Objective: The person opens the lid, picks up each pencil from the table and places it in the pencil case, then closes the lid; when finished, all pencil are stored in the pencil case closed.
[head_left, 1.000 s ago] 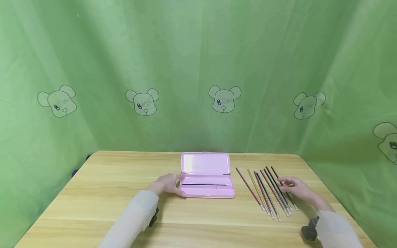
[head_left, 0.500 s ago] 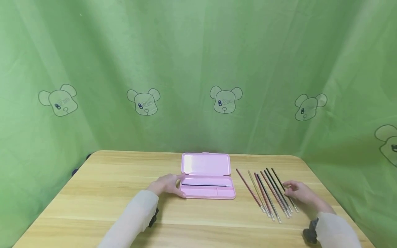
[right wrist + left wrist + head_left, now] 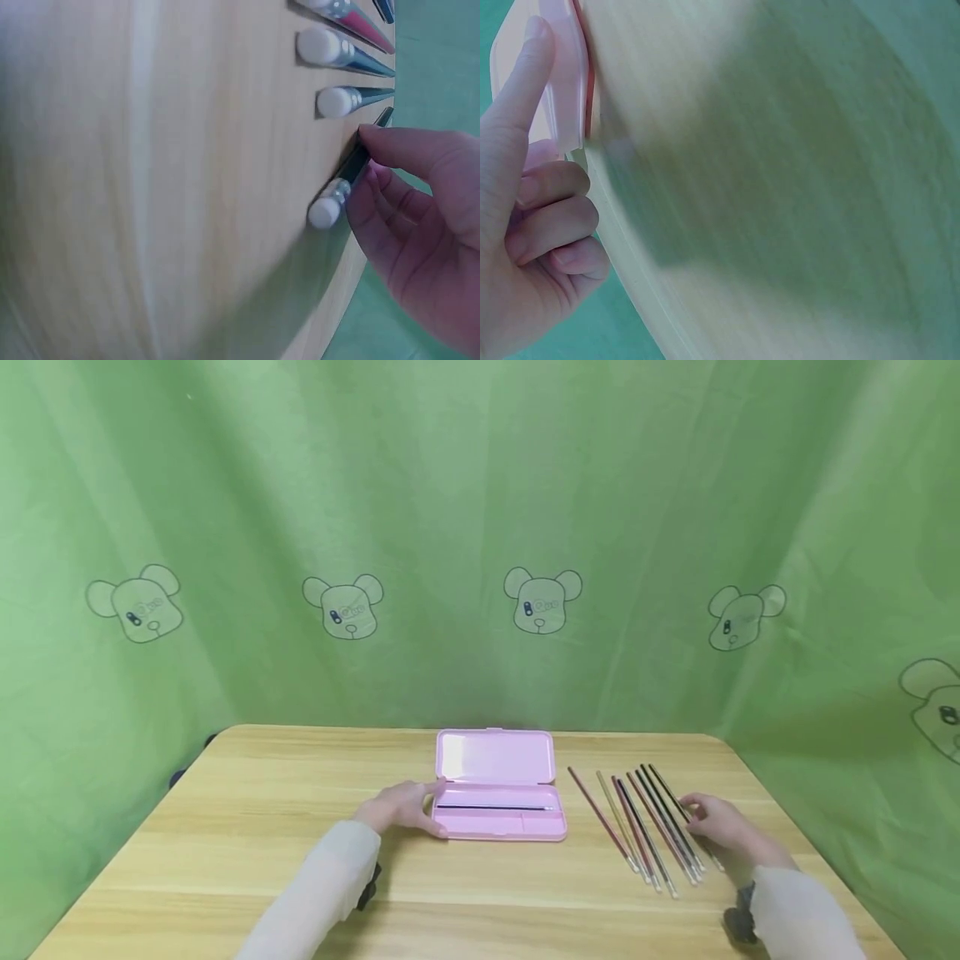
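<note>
A pink pencil case lies unfolded on the table, its lid leaning back. One dark pencil rests in its rear compartment. My left hand holds the case's left end between thumb and fingers; in the left wrist view the thumb lies along the pink plastic and the other fingers curl. At the right, my right hand pinches the outermost dark pencil between thumb and fingers, near its white eraser end. That pencil slants, and its far end is close to the neighbouring pencils.
Several red, yellowish and dark pencils lie in a loose fan between the case and my right hand, eraser ends towards me. The wooden table is bordered by a green curtain behind and at both sides.
My right hand has closed its thumb and fingers on the outermost pencil, whose far end has swung slightly left towards the others. The left hand stays on the case.
</note>
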A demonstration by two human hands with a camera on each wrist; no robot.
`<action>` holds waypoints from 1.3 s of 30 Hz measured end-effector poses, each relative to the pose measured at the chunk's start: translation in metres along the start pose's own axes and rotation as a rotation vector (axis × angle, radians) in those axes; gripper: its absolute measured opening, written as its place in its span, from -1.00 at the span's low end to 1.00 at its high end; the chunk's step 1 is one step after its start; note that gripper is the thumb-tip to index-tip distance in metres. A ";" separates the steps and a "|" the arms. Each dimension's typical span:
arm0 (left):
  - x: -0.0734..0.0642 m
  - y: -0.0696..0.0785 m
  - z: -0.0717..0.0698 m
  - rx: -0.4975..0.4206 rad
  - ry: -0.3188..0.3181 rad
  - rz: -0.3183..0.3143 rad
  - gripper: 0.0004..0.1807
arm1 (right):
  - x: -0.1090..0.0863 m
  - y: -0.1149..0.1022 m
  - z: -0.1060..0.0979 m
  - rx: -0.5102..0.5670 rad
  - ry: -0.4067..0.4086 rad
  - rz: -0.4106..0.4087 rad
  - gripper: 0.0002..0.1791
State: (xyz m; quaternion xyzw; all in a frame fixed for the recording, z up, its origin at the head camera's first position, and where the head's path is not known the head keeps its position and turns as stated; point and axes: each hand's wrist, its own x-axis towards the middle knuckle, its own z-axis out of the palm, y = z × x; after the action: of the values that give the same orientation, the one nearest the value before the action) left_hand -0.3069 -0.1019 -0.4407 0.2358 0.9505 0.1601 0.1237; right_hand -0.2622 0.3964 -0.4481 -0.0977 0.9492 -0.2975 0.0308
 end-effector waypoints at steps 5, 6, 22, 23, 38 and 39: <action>0.000 0.000 -0.002 0.000 0.005 0.015 0.03 | 0.004 0.005 0.001 0.019 -0.013 -0.007 -0.54; 0.000 0.000 -0.002 0.002 0.005 0.016 0.03 | 0.004 0.006 0.000 0.027 -0.017 -0.018 -0.54; 0.000 -0.001 -0.001 -0.003 -0.009 0.018 0.02 | 0.004 -0.027 -0.003 0.044 0.021 -0.085 -0.59; 0.000 -0.001 0.000 -0.004 -0.010 0.021 0.02 | 0.005 -0.029 -0.002 0.051 0.017 -0.098 -0.60; 0.003 -0.004 0.002 0.008 -0.017 0.022 0.02 | 0.032 -0.069 0.027 0.033 -0.034 -0.257 -0.65; 0.003 -0.004 0.002 0.007 -0.017 0.025 0.02 | 0.033 -0.073 0.029 0.028 -0.037 -0.276 -0.64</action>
State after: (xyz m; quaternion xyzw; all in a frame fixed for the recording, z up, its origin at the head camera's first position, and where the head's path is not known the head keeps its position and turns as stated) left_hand -0.3106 -0.1035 -0.4445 0.2494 0.9470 0.1561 0.1291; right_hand -0.2785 0.3149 -0.4300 -0.2324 0.9217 -0.3103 0.0086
